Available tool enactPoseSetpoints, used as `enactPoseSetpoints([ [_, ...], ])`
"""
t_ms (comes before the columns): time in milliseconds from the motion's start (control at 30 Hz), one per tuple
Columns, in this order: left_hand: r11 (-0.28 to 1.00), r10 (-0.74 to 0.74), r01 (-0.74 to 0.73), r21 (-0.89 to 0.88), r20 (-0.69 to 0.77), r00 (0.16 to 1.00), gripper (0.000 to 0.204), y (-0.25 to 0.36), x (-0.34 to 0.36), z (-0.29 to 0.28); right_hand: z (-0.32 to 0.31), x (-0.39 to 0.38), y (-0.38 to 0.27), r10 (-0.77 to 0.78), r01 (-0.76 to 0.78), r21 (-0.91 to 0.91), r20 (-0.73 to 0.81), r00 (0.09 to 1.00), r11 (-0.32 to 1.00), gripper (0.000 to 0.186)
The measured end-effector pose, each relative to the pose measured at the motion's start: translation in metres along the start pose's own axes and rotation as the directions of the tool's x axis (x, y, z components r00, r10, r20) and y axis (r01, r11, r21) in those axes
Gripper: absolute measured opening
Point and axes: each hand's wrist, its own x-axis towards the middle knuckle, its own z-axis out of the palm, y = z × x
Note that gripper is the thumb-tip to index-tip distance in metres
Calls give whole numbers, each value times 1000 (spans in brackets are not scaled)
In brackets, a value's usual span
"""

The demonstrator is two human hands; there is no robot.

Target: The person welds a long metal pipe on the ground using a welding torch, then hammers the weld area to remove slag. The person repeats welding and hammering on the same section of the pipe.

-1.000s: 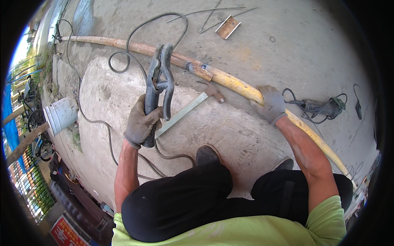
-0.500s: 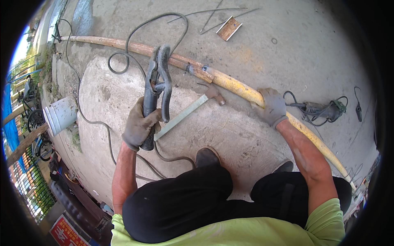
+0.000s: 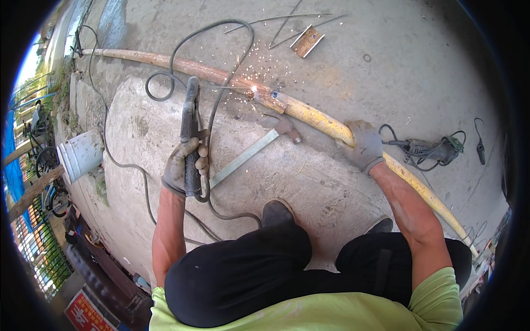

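Wrapped round the handle of a black welding electrode holder (image 3: pixel 190 121) is my gloved left hand (image 3: pixel 185 165). A thin welding rod (image 3: pixel 226 87) reaches from the holder's jaws to the long pipe, where a bright spot throws sparks (image 3: pixel 254 88). The pipe is rusty on the left and yellow on the right (image 3: pixel 314 117), with a short rusty piece (image 3: pixel 273 100) at the junction. My gloved right hand (image 3: pixel 361 144) grips the yellow part. Between my hands a hammer (image 3: pixel 248 154) with a pale green handle lies on the concrete.
An angle grinder (image 3: pixel 430 150) with a looped cord lies right of my right hand. A rusty channel piece (image 3: pixel 307 41) and several thin rods (image 3: pixel 287 19) are at the far side. Dark welding cable (image 3: pixel 146 187) loops across the ground. A white bucket (image 3: pixel 83 154) stands left.
My left hand has turned the electrode holder, and its rod now meets the pipe near the junction. Sparks have appeared there. My right hand stays on the pipe.
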Motion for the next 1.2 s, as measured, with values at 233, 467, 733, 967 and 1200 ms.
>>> enactPoseSetpoints([
  [233,978,82,-70,195,-51,995,49,-1,-5,13,-2,1,-1,-5,5,-11,10,1000,1000,60],
  [467,665,220,-68,744,-107,970,59,-1,-17,52,-1,0,0,1,-1,-1,19,1000,1000,59],
  [733,457,269,17,889,-157,950,61,-14,-26,67,-2,0,-2,8,-8,-14,22,1000,1000,59],
  [967,945,173,-140,295,-92,981,54,-24,-13,26,-1,0,-1,5,-5,-16,12,1000,1000,60],
  [1200,980,-45,62,-189,89,995,49,-17,-4,-10,-1,0,-2,16,-15,-42,17,1000,999,59],
])
